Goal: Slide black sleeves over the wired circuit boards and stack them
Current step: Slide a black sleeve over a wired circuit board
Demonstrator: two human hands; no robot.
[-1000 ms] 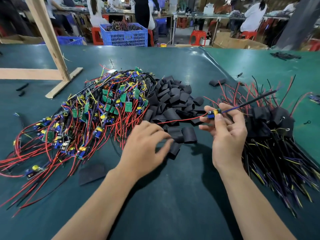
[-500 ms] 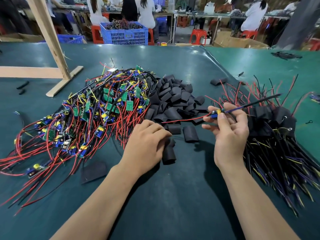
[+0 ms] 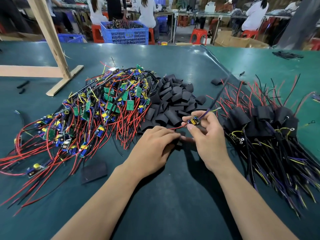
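Observation:
My right hand (image 3: 207, 135) pinches a small wired circuit board (image 3: 194, 121) between thumb and fingers, its red wire trailing left and its black wire rising to the upper right. My left hand (image 3: 154, 149) lies just left of it, fingers curled round a black sleeve (image 3: 179, 139) that is mostly hidden under them. A heap of bare wired boards (image 3: 97, 111) with red wires covers the table's left. A pile of loose black sleeves (image 3: 173, 104) sits behind my hands. Sleeved boards (image 3: 263, 122) are stacked at the right.
A flat black piece (image 3: 94, 172) lies on the green table (image 3: 173, 213) near my left forearm. A wooden post and foot (image 3: 57, 63) stands at the back left. A blue crate (image 3: 124, 33), red stools and seated people are beyond the table's far edge.
My left hand has lifted a sleeve from the pile's edge and carried it right, up to my right hand. My right hand has brought the board down and nearer.

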